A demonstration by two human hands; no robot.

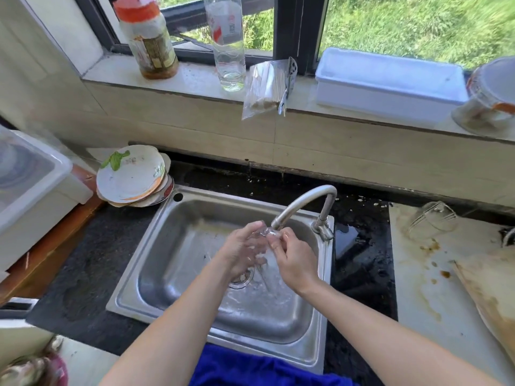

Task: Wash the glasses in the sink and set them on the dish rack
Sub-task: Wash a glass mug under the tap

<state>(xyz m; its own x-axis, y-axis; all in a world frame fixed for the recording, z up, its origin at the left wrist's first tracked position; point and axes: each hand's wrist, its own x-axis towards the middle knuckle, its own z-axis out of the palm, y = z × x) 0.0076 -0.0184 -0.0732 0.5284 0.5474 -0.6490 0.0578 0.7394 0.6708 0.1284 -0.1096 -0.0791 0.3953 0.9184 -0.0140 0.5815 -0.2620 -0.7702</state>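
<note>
You are mid-wash, and no dish rack shows for certain. The stainless steel sink (pixel 167 246) leaves open room toward six o'clock. A stained white board (pixel 418 280) borders it at three, and the curved metal tap (pixel 303 200) crowds one o'clock. Your left hand (pixel 242 252) and right hand (pixel 295 263) both curl round the clear drinking glass (pixel 263 242) under the spout. A second clear tumbler (pixel 433 220) lies on the board; I cannot tell whether it has been washed.

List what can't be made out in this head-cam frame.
- glass: head view; transparent, wet, gripped by left hand and right hand; outline unclear.
- drain: head view, partly behind left hand.
- dish rack: none identifiable in frame.
- lidded bowl: head view, cut by right edge.
</note>
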